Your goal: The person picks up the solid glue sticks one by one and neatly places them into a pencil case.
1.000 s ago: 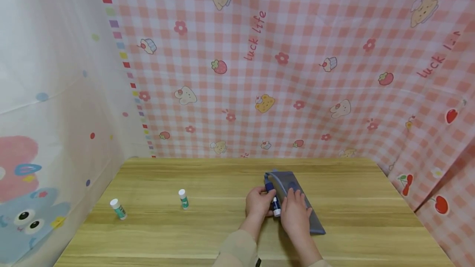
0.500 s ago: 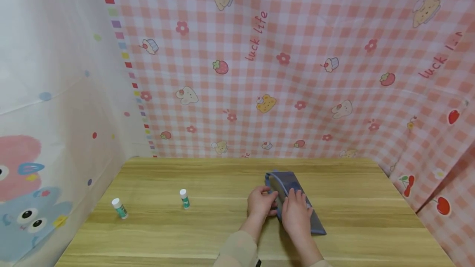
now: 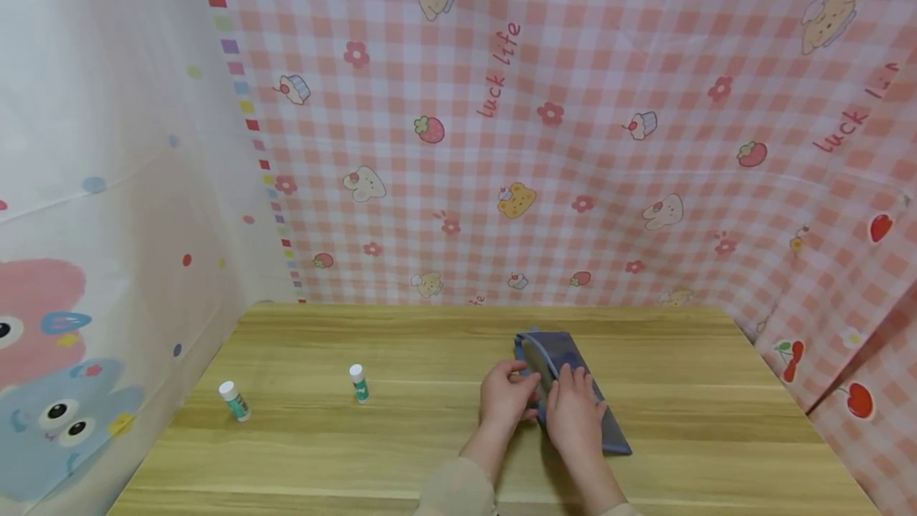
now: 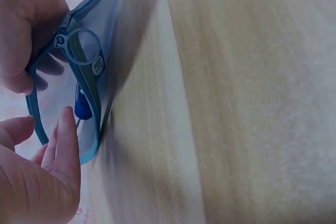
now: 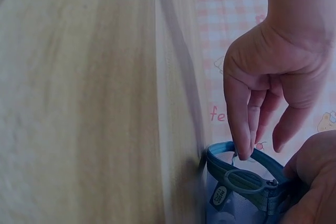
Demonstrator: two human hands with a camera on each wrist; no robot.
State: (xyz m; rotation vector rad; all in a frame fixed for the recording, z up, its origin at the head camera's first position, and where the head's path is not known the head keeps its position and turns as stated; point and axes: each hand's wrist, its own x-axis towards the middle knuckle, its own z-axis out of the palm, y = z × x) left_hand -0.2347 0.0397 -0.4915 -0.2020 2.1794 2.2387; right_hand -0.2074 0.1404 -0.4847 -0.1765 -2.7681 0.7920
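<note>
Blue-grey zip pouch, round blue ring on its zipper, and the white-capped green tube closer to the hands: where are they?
Blue-grey zip pouch [image 3: 559, 346]: head view, on its side, near the far end.
Round blue ring [image 4: 98, 46]: left wrist view, on its right edge.
White-capped green tube [image 3: 360, 391]: head view, on its green part.

Pouch [image 3: 561, 347] blue-grey; tubes [image 3: 234, 401] white and green; table [image 3: 322, 452] yellow-brown, wood-grained; cloth [image 3: 458, 166] pink-white check.

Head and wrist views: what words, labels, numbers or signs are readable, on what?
"luck life": checked curtain.
"luck li", end unclear: curtain, right.
"fe": curtain, head and right wrist views.
Too small or blurred: labels on left stick, right stick; pouch tag; left wrist view's pink letters.
</note>
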